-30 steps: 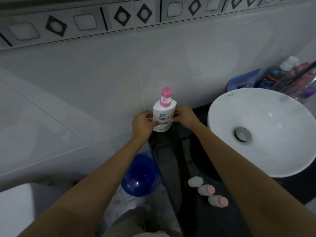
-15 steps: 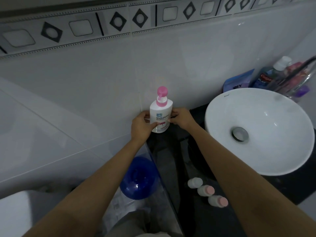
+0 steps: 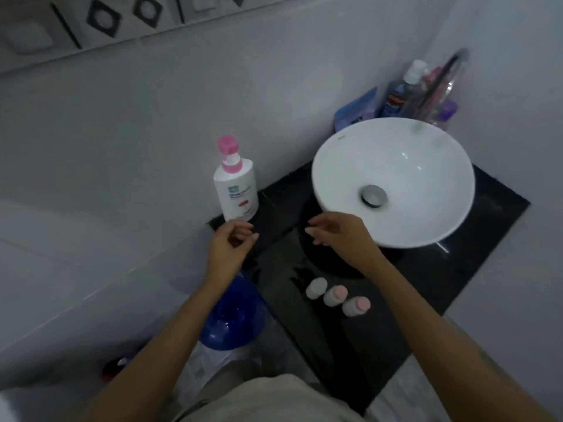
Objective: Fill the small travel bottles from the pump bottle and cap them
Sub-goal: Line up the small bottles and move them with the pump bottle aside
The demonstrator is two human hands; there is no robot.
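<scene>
Fingers [image 3: 313,231] curled, empty, rounded white pump bottle [image 3: 236,190], seemingly glossy counter [image 3: 350,345]

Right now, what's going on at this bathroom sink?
A person stands at a black counter beside a white basin. Both hands, left and right, hover open and empty, apart from everything. The pump bottle stands upright at the counter's back corner against the wall. Three small travel bottles sit in a row near the front edge, untouched and apparently capped, so no filling appears to be under way yet.
</scene>
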